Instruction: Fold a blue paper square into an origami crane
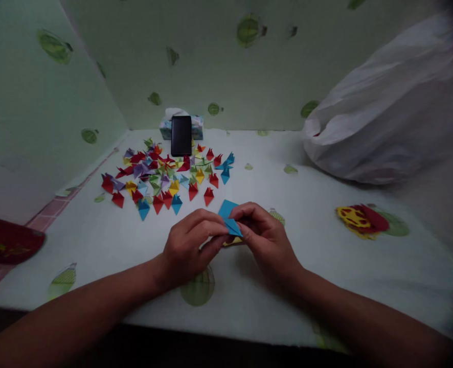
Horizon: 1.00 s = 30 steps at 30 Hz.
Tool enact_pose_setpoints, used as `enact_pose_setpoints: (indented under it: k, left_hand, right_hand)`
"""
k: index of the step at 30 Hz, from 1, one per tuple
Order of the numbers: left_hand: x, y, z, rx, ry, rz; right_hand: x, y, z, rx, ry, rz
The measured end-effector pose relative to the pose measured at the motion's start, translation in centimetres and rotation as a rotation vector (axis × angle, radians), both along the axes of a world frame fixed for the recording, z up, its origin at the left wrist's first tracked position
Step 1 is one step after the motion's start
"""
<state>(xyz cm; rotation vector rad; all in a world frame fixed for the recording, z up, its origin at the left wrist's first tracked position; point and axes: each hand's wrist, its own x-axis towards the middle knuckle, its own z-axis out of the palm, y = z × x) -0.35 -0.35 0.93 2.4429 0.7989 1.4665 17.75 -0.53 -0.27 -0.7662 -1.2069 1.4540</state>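
A partly folded piece of blue origami paper (233,227) is held between my two hands, just above the table. My left hand (194,240) pinches its left edge with thumb and fingers. On the other side, my right hand (267,235) grips the right edge, fingertips closed on the paper. Another blue paper corner (227,207) shows behind the fingers; whether it belongs to the same sheet I cannot tell. Below the hands a bit of yellow (232,242) peeks out, mostly hidden. Many small folded paper birds (174,187) in red, blue, yellow, green and purple lie beyond my left hand.
A black phone (181,136) leans against a tissue box (198,128) at the back. A big white plastic bag (368,112) stands at the right rear. Red and yellow cut-out pieces (359,220) lie on the right. A dark red item (12,239) sits at the left edge.
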Motion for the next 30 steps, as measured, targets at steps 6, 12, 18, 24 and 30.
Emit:
enact_pose_setpoints:
  k: [6,12,18,24,30]
  left_hand:
    - [0.08,0.01,0.28,0.065,0.030,0.044]
    - [0.03,0.06,0.23,0.054,0.038,-0.001]
    - [-0.02,-0.08,-0.03,-0.042,0.031,-0.026]
    - [-0.02,0.04,-0.15,-0.110,0.008,-0.074]
    - [-0.07,0.21,-0.33,-0.097,0.016,-0.043]
  right_hand:
    - [0.07,0.25,-0.48,-0.006,0.008,0.054]
    - [0.14,0.37,-0.34,-0.054,-0.009,0.083]
    - [0.18,0.59,0.13,-0.015,-0.056,0.119]
    - [0.18,0.74,-0.03,-0.003,-0.055,0.112]
    - [0.29,0.65,-0.24,-0.007,-0.070,0.143]
